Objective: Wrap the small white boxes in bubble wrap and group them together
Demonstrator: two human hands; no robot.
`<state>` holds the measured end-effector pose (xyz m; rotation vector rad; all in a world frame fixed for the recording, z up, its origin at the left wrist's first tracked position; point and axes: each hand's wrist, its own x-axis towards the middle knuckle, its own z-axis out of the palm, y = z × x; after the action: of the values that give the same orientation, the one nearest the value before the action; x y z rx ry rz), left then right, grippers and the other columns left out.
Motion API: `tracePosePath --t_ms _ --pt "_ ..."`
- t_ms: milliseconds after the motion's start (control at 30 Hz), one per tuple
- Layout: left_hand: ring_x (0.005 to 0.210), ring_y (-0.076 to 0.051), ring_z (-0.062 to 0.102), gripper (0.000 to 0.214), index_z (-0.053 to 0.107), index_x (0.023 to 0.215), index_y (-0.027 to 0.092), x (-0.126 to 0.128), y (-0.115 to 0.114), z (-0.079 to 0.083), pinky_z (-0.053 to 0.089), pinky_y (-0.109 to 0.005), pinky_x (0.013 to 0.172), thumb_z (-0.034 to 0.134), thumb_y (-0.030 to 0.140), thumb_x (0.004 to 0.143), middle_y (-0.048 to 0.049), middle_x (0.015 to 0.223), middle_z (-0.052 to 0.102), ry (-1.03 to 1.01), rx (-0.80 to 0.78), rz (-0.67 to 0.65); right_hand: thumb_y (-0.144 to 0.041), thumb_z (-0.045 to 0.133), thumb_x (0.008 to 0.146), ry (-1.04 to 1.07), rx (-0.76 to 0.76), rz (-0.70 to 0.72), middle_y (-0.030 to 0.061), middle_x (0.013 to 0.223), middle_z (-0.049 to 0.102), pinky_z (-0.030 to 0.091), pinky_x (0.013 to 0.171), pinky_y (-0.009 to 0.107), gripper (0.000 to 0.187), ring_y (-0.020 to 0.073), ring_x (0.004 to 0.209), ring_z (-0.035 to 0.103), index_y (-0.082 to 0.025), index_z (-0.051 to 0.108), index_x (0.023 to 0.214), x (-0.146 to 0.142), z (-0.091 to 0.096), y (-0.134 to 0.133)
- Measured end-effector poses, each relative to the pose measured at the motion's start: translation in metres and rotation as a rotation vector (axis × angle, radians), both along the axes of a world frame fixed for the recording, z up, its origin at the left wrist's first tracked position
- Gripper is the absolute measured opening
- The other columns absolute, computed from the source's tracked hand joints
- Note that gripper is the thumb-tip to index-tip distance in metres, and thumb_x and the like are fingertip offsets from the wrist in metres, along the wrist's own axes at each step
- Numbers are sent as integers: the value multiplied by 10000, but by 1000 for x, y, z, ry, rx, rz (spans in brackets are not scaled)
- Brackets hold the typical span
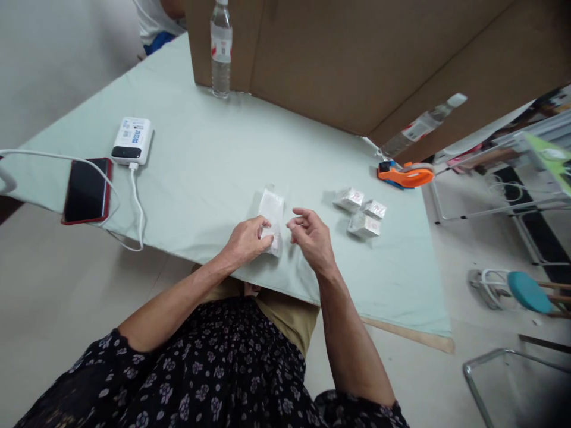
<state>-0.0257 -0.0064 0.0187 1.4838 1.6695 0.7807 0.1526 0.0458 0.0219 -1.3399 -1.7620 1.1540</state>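
A long white packet in what looks like clear plastic (272,208) lies on the table near its front edge. My left hand (247,241) grips its lower left part, the thumb and fingers bent over it. My right hand (312,238) hovers just right of the packet, apart from it. Its fingers are loosely curled with gaps between them, and I see nothing in them. Farther right, three small white boxes (364,224) in shiny clear wrap sit close together.
An orange tape dispenser (408,175) lies at the table's right edge. Two water bottles (221,56) stand by a tall cardboard panel (312,65). On the left are a phone (87,190) and a white power bank (132,139) with cables. Part of a person shows behind.
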Motion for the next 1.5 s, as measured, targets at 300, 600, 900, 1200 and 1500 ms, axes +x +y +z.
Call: tracePosePath --t_ms 300,600,900,1200,1500 --pt "587 -120 471 345 648 1102 161 2 -1 -5 405 -254 626 606 240 768 62 645 495 22 18 3 -402 833 620 40 -384 -83 0 580 626 304 336 196 392 121 465 557 -156 615 833 -22 -9 56" --pt "852 -183 609 600 453 1483 298 -1 -1 7 491 -294 792 495 245 887 -32 969 623 330 85 -232 -411 805 653 -52 -414 77 -95 355 392 188 343 202 365 62 338 312 -212 501 617 -36 -15 90" --pt "903 -221 650 397 657 1254 214 -1 4 9 506 -328 828 515 273 888 -82 1039 671 387 35 -250 -364 680 648 26 -243 -8 -83 504 365 240 471 220 263 71 500 306 -205 485 573 -42 -24 90" --pt "733 -176 593 322 631 1126 185 -2 3 0 491 -310 754 581 264 817 -6 797 617 195 70 -130 -377 619 809 194 69 16 -28 701 575 457 674 273 173 133 668 526 -210 592 773 -28 -2 37" --pt "977 -199 589 532 536 1316 228 1 -7 -21 530 -347 852 628 229 792 -80 1176 531 61 224 27 -154 560 923 43 498 170 39 1069 767 543 966 375 170 198 1077 701 -256 684 979 -6 -13 -47"
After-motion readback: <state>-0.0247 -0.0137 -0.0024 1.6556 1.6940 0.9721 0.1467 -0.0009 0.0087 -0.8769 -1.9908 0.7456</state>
